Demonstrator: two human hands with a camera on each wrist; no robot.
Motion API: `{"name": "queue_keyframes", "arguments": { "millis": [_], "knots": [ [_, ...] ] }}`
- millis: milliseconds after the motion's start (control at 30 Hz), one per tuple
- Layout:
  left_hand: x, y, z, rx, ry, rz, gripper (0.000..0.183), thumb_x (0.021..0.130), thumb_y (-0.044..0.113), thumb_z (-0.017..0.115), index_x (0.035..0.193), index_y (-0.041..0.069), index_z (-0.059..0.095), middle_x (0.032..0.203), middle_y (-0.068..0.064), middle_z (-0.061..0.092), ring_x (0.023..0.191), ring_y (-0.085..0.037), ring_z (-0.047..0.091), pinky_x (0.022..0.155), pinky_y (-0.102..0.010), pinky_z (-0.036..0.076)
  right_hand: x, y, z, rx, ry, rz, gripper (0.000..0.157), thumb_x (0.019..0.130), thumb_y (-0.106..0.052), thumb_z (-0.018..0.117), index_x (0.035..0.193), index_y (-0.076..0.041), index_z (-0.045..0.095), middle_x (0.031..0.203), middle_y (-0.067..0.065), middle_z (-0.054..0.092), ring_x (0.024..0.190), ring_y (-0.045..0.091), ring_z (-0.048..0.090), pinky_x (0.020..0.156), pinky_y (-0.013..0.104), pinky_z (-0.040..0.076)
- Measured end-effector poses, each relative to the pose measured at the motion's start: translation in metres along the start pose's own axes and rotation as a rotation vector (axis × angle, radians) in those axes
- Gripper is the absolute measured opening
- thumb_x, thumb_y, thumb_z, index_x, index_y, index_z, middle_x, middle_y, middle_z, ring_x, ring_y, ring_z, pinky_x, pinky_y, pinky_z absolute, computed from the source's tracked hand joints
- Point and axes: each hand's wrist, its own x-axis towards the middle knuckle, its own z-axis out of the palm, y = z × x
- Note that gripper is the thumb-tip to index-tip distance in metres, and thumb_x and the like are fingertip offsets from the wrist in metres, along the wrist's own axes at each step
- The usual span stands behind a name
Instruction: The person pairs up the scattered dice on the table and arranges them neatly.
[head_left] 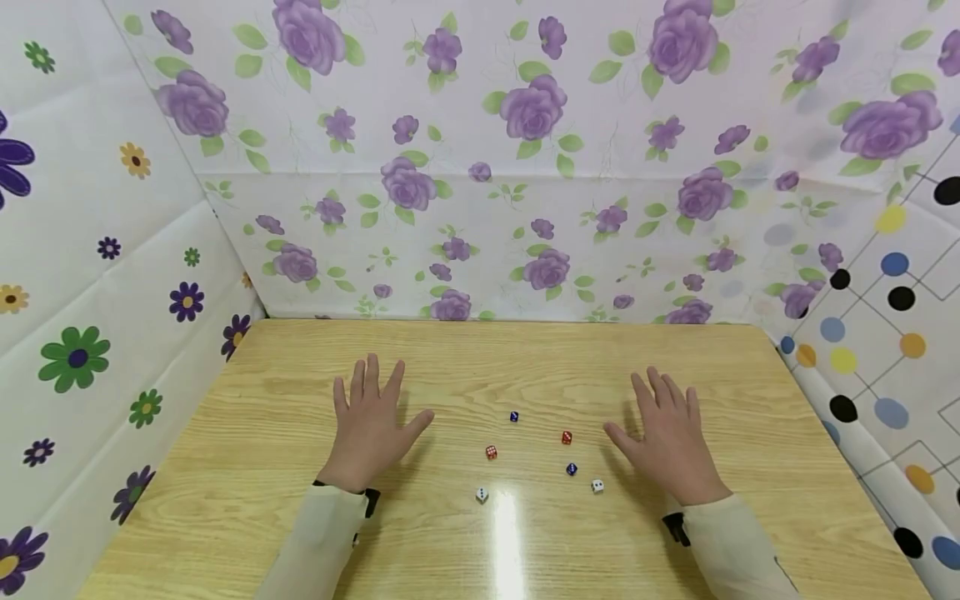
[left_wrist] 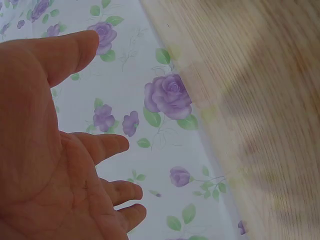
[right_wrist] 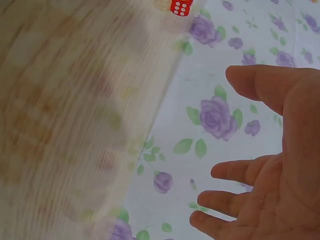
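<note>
Several small dice lie scattered on the wooden table [head_left: 442, 550] between my hands. On the left side are a red die [head_left: 491, 452] and a white die [head_left: 482, 495], with a blue die [head_left: 513, 417] farther back. Toward the right lie another red die [head_left: 567, 437], another blue die [head_left: 572, 469] and another white die [head_left: 597, 486]. My left hand [head_left: 371, 437] is held above the table left of the dice, fingers spread, holding nothing. My right hand [head_left: 667, 442] is likewise spread and bare, nearest the right white die. One red die [right_wrist: 181, 7] shows in the right wrist view.
A white cloth with purple roses [head_left: 532, 108] hangs behind the table's far edge. Flower-patterned cloth [head_left: 75, 358] covers the left side, and cloth with coloured dots [head_left: 892, 333] the right. Light glares off the table's front middle.
</note>
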Motion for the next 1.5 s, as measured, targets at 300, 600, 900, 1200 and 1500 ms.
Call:
{"name": "queue_keyframes", "arguments": {
  "millis": [300, 600, 900, 1200, 1500],
  "knots": [
    [-0.001, 0.002, -0.001, -0.004, 0.008, 0.021, 0.087, 0.098, 0.053, 0.065, 0.162, 0.005, 0.031, 0.167, -0.033, 0.008, 0.155, -0.049, 0.001, 0.118, -0.07, -0.007, -0.001, -0.003, -0.002, 0.011, -0.036, 0.002, 0.08, 0.098, -0.043, 0.069, 0.153, 0.007, 0.039, 0.156, 0.035, 0.035, 0.143, 0.053, 0.033, 0.115, 0.072, 0.018],
    [-0.002, 0.005, -0.001, -0.022, -0.019, 0.033, 0.077, 0.098, 0.048, 0.066, 0.154, 0.0, 0.043, 0.164, -0.035, 0.018, 0.153, -0.052, 0.011, 0.119, -0.071, 0.003, 0.001, -0.005, -0.001, 0.019, -0.085, 0.002, 0.072, 0.098, -0.038, 0.071, 0.147, 0.008, 0.046, 0.145, 0.034, 0.049, 0.13, 0.054, 0.049, 0.103, 0.069, 0.04],
    [-0.006, 0.013, -0.005, -0.012, -0.059, 0.047, 0.068, 0.098, 0.044, 0.068, 0.148, 0.001, 0.052, 0.154, -0.031, 0.042, 0.144, -0.051, 0.035, 0.116, -0.07, 0.02, 0.0, -0.008, -0.003, 0.032, -0.152, 0.003, 0.061, 0.097, -0.034, 0.072, 0.14, 0.006, 0.056, 0.133, 0.03, 0.061, 0.115, 0.048, 0.062, 0.094, 0.062, 0.051],
    [-0.01, 0.029, -0.001, -0.074, -0.143, 0.073, 0.044, 0.096, 0.034, 0.073, 0.127, 0.003, 0.07, 0.129, -0.018, 0.065, 0.117, -0.039, 0.062, 0.097, -0.057, 0.051, -0.003, -0.014, -0.005, 0.094, -0.278, 0.007, 0.042, 0.098, -0.027, 0.07, 0.131, 0.0, 0.065, 0.121, 0.016, 0.07, 0.108, 0.034, 0.068, 0.089, 0.054, 0.055],
    [-0.017, 0.049, 0.013, -0.147, -0.292, 0.143, 0.029, 0.093, 0.028, 0.076, 0.114, 0.008, 0.073, 0.101, -0.003, 0.071, 0.09, -0.018, 0.066, 0.079, -0.043, 0.055, -0.005, -0.016, -0.002, 0.108, -0.39, -0.038, 0.014, 0.096, -0.013, 0.069, 0.109, -0.012, 0.073, 0.086, -0.009, 0.065, 0.074, 0.006, 0.057, 0.069, 0.035, 0.051]
  ]
}}
